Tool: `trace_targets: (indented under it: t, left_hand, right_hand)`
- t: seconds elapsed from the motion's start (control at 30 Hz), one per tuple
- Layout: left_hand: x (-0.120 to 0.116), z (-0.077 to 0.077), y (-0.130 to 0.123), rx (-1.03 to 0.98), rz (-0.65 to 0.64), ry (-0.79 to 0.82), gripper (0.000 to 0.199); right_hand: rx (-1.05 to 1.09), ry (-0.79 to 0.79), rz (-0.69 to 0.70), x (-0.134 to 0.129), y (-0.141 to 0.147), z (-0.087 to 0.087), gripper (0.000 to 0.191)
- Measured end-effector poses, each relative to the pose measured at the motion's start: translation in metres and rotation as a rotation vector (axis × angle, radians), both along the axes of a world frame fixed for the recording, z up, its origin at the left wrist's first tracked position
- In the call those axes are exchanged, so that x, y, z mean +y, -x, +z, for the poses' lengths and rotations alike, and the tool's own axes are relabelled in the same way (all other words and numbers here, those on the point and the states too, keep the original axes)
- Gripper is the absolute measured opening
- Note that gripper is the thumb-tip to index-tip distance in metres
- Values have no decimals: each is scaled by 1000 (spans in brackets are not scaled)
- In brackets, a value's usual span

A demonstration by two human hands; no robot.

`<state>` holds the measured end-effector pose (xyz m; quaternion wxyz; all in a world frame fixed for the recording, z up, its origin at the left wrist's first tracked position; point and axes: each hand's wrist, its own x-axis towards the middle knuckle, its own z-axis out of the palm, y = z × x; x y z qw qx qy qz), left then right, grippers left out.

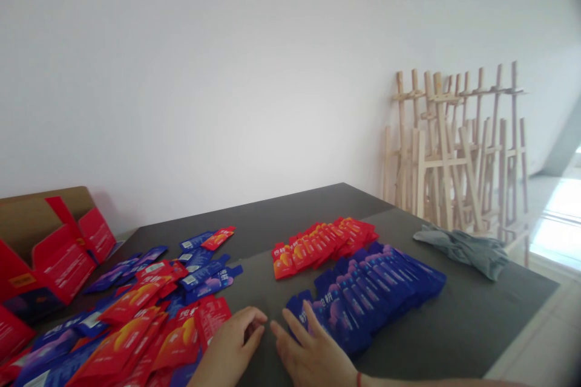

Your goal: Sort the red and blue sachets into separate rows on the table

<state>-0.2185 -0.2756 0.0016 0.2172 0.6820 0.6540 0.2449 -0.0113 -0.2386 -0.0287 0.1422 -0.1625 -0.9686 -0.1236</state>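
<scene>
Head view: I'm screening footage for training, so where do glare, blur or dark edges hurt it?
Head view: glare washes out the pale floor at far right; head view: the light wooden easels look soft; head view: small print on the flat blue pouches is unreadable, and the right-hand corners darken.

A crumpled grey cloth (pixel 467 249) lies near the right edge of the dark table (pixel 458 338), its folds bunched along its length. The tabletop shows two slightly different dark shades, and its far corner reaches toward a plain, pale wall (pixel 227 84) that fills most of the background. To the far right, beyond the table, a cluster of light wooden easels (pixel 442 160) stands upright and close together in front of the wall. Pale floor (pixel 540 320) shows to the right of the table, with a bright patch of light at the far right.
</scene>
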Motion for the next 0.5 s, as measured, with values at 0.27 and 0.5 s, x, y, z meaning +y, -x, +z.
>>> trace_targets:
  t: [0.27, 0.5]
  left_hand:
    - [-1, 3, 0, 6, 13, -18, 24]
    - [1, 3, 7, -22, 49, -62, 26]
  right_hand:
    - [-134, 240, -231, 0, -7, -8, 57]
    - [-118, 311, -158, 12, -24, 10, 57]
